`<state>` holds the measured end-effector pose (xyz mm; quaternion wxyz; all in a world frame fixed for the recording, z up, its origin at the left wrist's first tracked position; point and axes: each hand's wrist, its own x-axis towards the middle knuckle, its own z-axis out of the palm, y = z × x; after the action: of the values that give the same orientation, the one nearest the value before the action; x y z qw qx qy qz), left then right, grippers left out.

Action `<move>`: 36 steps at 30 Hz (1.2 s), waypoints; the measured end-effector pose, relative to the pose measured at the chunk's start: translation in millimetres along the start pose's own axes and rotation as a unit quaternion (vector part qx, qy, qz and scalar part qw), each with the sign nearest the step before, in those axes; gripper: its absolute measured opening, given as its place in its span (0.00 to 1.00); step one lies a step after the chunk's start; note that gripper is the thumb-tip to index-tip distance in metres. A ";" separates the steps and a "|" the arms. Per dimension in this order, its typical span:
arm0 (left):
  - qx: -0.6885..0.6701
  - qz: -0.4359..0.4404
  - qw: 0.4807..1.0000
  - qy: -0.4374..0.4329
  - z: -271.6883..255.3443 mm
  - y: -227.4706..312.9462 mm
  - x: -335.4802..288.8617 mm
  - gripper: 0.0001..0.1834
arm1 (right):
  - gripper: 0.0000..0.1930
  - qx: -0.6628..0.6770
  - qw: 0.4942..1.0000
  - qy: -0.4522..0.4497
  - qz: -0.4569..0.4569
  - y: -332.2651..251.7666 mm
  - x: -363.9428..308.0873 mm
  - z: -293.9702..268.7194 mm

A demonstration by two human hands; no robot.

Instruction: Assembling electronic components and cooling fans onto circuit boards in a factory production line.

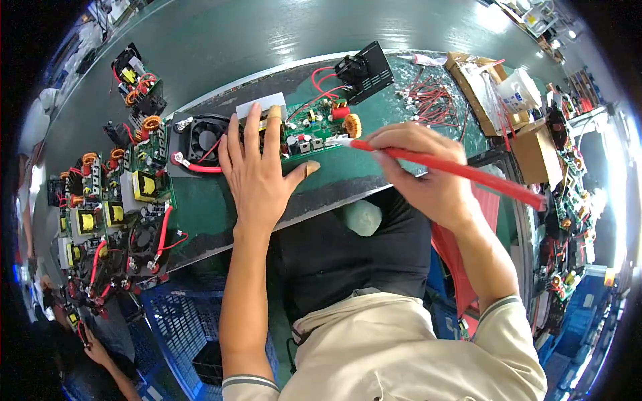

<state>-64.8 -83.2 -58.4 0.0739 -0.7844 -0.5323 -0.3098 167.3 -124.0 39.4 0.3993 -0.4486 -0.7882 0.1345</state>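
My left hand lies flat, fingers spread, on a green circuit board that carries a black fan, a copper coil and red wires. It presses the board against the green bench mat. In my right hand I grip a red-handled brush. The brush's white tip touches the board near the coil. Red wires run from the board to a black finned part behind it.
Several similar boards with yellow transformers are stacked at the left. Loose red wires and cardboard boxes lie at the back right. A blue crate sits below the bench. Another person's hand shows at lower left.
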 end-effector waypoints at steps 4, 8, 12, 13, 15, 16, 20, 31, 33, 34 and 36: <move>-0.007 -0.001 1.000 -0.004 0.4 0.2 1.4 0.49 | 0.08 0.011 1.000 -0.012 0.000 5.3 5.3 9.1; -0.018 -0.011 1.000 -0.011 -1.3 1.1 1.6 0.50 | 0.09 -0.002 1.000 -0.030 -0.005 -7.0 7.8 17.7; -0.030 -0.014 0.999 -0.008 -2.0 0.8 -0.7 0.50 | 0.09 -0.021 0.999 0.013 -0.022 -3.5 19.1 9.7; -0.035 -0.011 0.999 0.000 0.1 0.9 -0.3 0.51 | 0.08 0.067 0.996 0.016 0.055 -3.8 18.5 5.6; -0.037 -0.016 0.999 -0.001 -1.8 0.9 -0.1 0.51 | 0.07 0.218 0.963 0.005 0.157 -13.3 17.4 1.3; -0.039 -0.019 0.999 -0.006 -2.1 1.0 -0.9 0.51 | 0.08 0.234 0.958 -0.018 0.167 -12.4 16.3 -4.0; -0.037 -0.028 0.999 -0.016 -4.3 2.2 -0.7 0.51 | 0.08 0.130 0.980 -0.117 0.090 -12.8 17.3 -20.6; -0.045 -0.031 0.998 -0.014 -2.2 0.1 1.9 0.53 | 0.10 0.022 0.991 -0.118 0.055 -18.0 28.8 16.0; -0.046 -0.027 0.999 -0.009 -1.4 0.4 2.9 0.53 | 0.10 0.018 0.993 -0.111 0.037 -13.4 32.9 21.5; -0.047 -0.027 0.999 -0.009 -1.1 0.2 2.5 0.53 | 0.10 0.016 0.994 -0.103 0.015 -12.0 33.8 24.5; -0.047 -0.022 0.999 -0.005 -1.4 0.6 3.3 0.53 | 0.10 0.016 0.995 -0.098 0.011 -11.7 34.0 25.6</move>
<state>-64.0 -81.5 -55.3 0.0274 -0.7766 -0.5349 -0.3317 131.5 -99.1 46.8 0.3257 -0.4349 -0.8165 0.1951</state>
